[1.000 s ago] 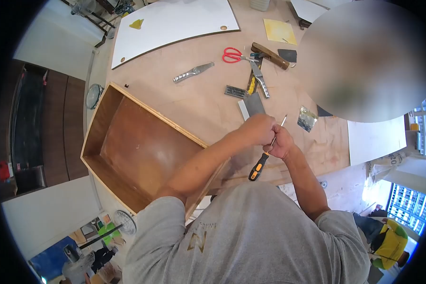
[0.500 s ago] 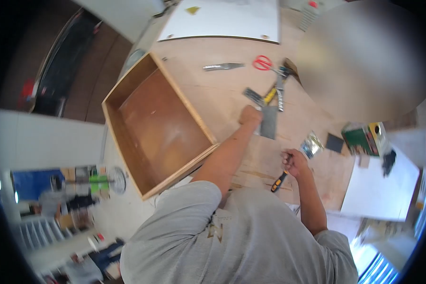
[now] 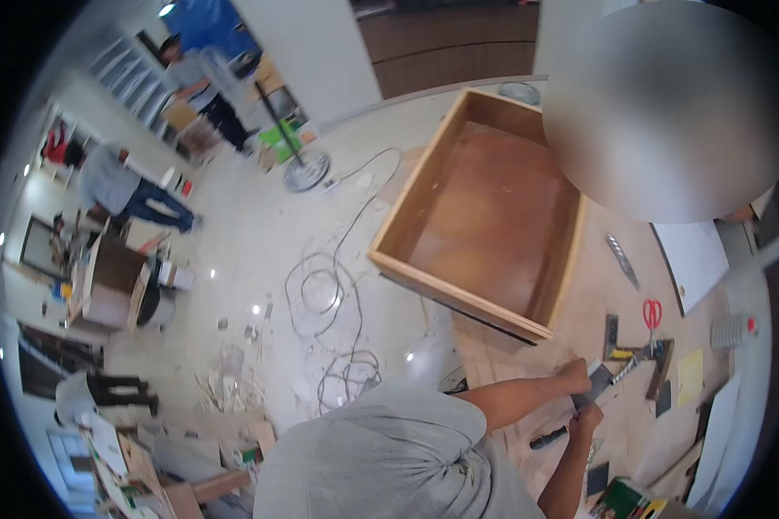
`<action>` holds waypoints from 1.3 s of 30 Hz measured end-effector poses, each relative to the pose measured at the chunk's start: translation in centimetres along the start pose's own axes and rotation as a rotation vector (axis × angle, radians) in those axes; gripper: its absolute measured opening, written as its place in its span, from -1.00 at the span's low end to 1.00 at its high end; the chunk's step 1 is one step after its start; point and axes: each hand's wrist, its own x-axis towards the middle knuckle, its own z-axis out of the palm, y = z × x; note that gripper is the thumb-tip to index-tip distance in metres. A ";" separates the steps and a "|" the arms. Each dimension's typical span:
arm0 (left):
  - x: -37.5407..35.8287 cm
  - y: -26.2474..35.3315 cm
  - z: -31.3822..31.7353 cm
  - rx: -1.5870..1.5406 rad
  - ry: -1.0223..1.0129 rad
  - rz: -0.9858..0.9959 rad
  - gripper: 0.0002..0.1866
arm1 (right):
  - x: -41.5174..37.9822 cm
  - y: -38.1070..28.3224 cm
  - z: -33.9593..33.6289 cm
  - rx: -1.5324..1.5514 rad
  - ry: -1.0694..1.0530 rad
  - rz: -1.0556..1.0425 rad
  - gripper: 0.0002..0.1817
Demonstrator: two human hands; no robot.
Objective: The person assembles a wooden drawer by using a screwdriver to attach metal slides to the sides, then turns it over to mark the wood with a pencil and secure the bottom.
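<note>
Swinging away, my view is now putting both hands lower right: left hand [image 3: 574, 375] is gripping the scraper [image 3: 594, 386], right hand [image 3: 588, 418] is closing on the screwdriver [image 3: 549, 438]; no writing is readable.

The view has swung far round since a second ago: the open brown wooden box [image 3: 493, 216] now sits at upper centre instead of at the left, and a pale floor strewn with loose cable [image 3: 320, 294] fills the left side. The left hand [image 3: 574, 374], earlier joined with the right hand [image 3: 587, 418] on the orange-and-black-handled screwdriver [image 3: 549, 438], now lies on the flat grey metal scraper blade [image 3: 594, 385] on the worktop [image 3: 597, 285], with the right hand just beneath it.
</note>
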 end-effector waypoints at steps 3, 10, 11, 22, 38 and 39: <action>-2.9 0.4 -3.9 -0.346 -0.149 -0.243 -0.65 | -3.2 -2.4 0.7 -0.028 0.000 0.184 -0.82; -8.0 -6.8 -5.8 0.067 -0.135 0.262 -0.72 | -11.4 -2.2 3.3 -0.082 -0.294 0.511 -0.80; -8.9 -8.2 -6.2 0.073 -0.082 0.258 -0.73 | -12.3 -2.3 3.7 -0.134 -0.315 0.498 -0.79; -25.3 -29.1 -17.9 0.119 0.453 0.444 -0.78 | -28.3 -2.6 15.4 -0.647 -0.824 0.196 -0.79; -67.8 -55.7 -13.0 -0.828 2.013 -0.102 -0.82 | -51.9 14.2 38.5 -1.376 -1.528 0.286 -0.90; -69.8 -56.2 -12.0 -0.670 1.929 -0.440 -0.75 | -52.8 15.9 39.2 -1.386 -1.514 0.311 -0.93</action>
